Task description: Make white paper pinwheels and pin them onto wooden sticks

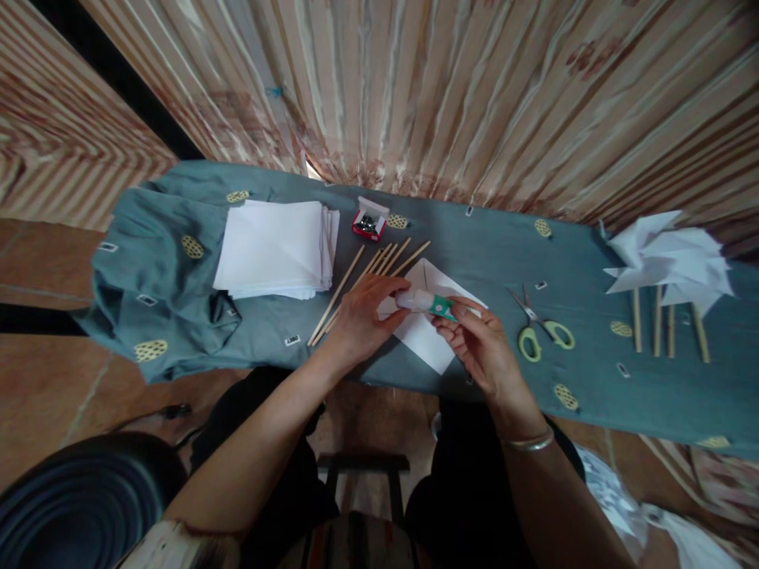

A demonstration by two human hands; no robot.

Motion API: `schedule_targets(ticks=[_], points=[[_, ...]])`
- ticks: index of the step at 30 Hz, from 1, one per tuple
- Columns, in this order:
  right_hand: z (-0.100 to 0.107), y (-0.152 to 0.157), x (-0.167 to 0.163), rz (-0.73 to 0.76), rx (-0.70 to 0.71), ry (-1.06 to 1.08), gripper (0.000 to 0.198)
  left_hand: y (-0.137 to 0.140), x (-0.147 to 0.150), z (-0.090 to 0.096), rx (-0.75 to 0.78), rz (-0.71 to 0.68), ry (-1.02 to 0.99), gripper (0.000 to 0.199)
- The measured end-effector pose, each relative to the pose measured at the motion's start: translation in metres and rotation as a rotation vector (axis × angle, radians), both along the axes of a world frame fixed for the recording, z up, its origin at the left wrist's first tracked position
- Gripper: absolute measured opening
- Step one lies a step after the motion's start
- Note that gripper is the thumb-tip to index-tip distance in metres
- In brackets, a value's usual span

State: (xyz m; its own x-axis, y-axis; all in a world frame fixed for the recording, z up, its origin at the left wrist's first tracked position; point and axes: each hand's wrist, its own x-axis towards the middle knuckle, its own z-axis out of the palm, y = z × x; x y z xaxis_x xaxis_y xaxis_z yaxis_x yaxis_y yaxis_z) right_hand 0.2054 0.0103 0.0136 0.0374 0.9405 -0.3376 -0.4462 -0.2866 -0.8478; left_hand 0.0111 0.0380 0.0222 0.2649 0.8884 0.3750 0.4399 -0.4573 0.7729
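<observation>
A glue stick (439, 306) with a green label and a whitish cap lies level between my hands. My right hand (481, 341) is closed around its labelled end. At the capped end, the fingers and thumb of my left hand (363, 318) pinch the cap. Beneath them, a square white sheet of paper (439, 352) rests on the cloth, partly covered by my hands. Several thin wooden sticks (340, 291) lie just beyond my left hand. To the right of my right hand are scissors (537, 322) with light green handles, their blades slightly apart.
A stack of white paper (276, 246) lies on the left of the cloth-covered table (587, 261). Behind the sticks is an opened small red box (368, 224) of metal pins. White paper pinwheels (673, 257) on sticks lie at the right. A curtain (379, 95) hangs along the back edge.
</observation>
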Motion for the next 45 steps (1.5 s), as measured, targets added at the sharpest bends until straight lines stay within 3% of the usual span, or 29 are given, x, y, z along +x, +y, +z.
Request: schedule_targets(ticks=[4, 11, 21, 31, 34, 36, 39, 42, 45], points=[[0.001, 0.0, 0.004, 0.007, 0.02, -0.091, 0.032, 0.001, -0.004, -0.001, -0.028, -0.033, -0.019, 0.026], [0.006, 0.001, 0.014, 0.098, -0.005, -0.195, 0.033, -0.001, -0.007, 0.001, -0.267, -0.096, -0.105, 0.025], [0.009, -0.002, 0.008, 0.188, -0.005, -0.244, 0.037, -0.004, -0.009, 0.0, -0.456, -0.151, -0.161, 0.022], [0.005, -0.004, -0.004, 0.287, 0.109, -0.376, 0.037, -0.008, -0.008, 0.0, -0.348, -0.212, -0.055, 0.019], [0.002, -0.004, 0.001, 0.221, 0.152, -0.425, 0.041, -0.002, -0.02, -0.002, -0.348, -0.078, -0.028, 0.023], [-0.001, -0.005, 0.009, 0.13, 0.196, -0.496, 0.04, 0.005, -0.034, -0.003, -0.274, 0.103, 0.004, 0.027], [-0.005, -0.01, 0.024, 0.024, 0.255, -0.748, 0.031, 0.014, -0.059, -0.006, -0.14, 0.312, 0.146, 0.028], [-0.005, -0.02, 0.035, 0.08, 0.369, -1.058, 0.021, 0.018, -0.075, -0.01, -0.042, 0.328, 0.341, 0.023], [-0.003, -0.031, 0.037, 0.229, 0.54, -1.207, 0.022, 0.016, -0.081, -0.014, 0.035, 0.299, 0.432, 0.019]])
